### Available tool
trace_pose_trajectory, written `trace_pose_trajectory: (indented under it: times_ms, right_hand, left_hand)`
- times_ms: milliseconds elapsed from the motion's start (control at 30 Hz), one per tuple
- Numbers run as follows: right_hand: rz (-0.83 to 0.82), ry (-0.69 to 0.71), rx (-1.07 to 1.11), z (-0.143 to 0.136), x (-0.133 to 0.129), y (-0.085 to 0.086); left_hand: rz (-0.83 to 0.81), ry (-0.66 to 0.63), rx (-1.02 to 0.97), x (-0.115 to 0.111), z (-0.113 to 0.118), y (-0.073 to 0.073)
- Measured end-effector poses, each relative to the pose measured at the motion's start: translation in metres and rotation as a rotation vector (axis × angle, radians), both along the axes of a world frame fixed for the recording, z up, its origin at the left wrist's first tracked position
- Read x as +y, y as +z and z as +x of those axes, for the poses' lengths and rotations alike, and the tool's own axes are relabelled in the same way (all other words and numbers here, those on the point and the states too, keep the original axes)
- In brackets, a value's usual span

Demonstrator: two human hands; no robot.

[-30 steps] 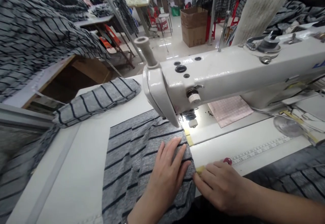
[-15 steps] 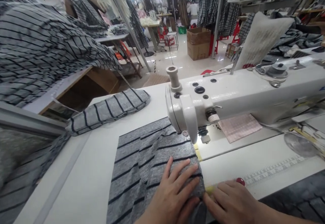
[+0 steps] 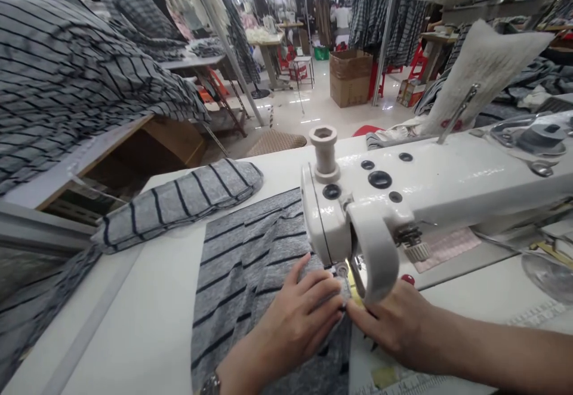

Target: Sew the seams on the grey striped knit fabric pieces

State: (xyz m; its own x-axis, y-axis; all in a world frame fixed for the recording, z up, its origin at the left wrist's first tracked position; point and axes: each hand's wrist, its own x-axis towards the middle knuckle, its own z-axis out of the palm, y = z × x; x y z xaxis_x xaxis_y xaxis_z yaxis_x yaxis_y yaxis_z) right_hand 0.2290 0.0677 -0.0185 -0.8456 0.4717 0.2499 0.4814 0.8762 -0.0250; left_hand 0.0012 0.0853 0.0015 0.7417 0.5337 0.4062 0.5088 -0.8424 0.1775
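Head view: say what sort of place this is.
Probably a garment workshop: a white metal sewing machine, dark-striped grey fabric beneath the left hand, and dark-striped grey garments hanging behind.

Sewing-mach. head [image 3: 326,222] in way by R hand [image 3: 398,323], room over tabletop [image 3: 154,311] L of striped cloth [image 3: 224,287], bundle [image 3: 179,204] blocking farther back.
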Motion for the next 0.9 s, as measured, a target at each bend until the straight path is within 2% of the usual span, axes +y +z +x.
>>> trace_pose_trajectory:
  times_ms: [100, 233, 333, 400, 467, 567, 700, 800, 900]
  right_hand:
    - [0.064, -0.043, -0.033, -0.003, 0.014, -0.004]
    - [0.074, -0.075, -0.05, -0.003, 0.029, -0.025]
    - [0.066, -0.053, -0.076, 0.001, 0.037, -0.04]
    - [0.105, -0.049, -0.078, 0.003, 0.04, -0.043]
    - [0.168, -0.027, -0.059, 0.004, 0.041, -0.04]
    - [0.256, 0.011, -0.051, 0.002, 0.042, -0.029]
    - [0.28, 0.025, -0.112, 0.003, 0.043, -0.015]
    - [0.125, 0.0, -0.19, 0.009, 0.048, -0.007]
    - [-0.103, -0.114, -0.141, 0.013, 0.062, 0.002]
  left_hand:
    - [0.015, 0.017, 0.01, 0.015, -0.002, -0.001]
    - [0.048, 0.055, 0.028, 0.031, -0.002, 0.002]
    - [0.076, 0.083, 0.048, 0.037, 0.0, 0.007]
    - [0.098, 0.084, 0.042, 0.038, 0.001, 0.01]
    - [0.1, 0.073, 0.034, 0.038, 0.0, 0.008]
    - [0.101, 0.06, 0.019, 0.041, -0.002, -0.003]
    - [0.142, 0.042, -0.009, 0.048, -0.006, -0.018]
    - [0.134, 0.074, 0.034, 0.045, -0.003, -0.016]
    - [0.071, 0.209, 0.147, 0.026, 0.01, -0.009]
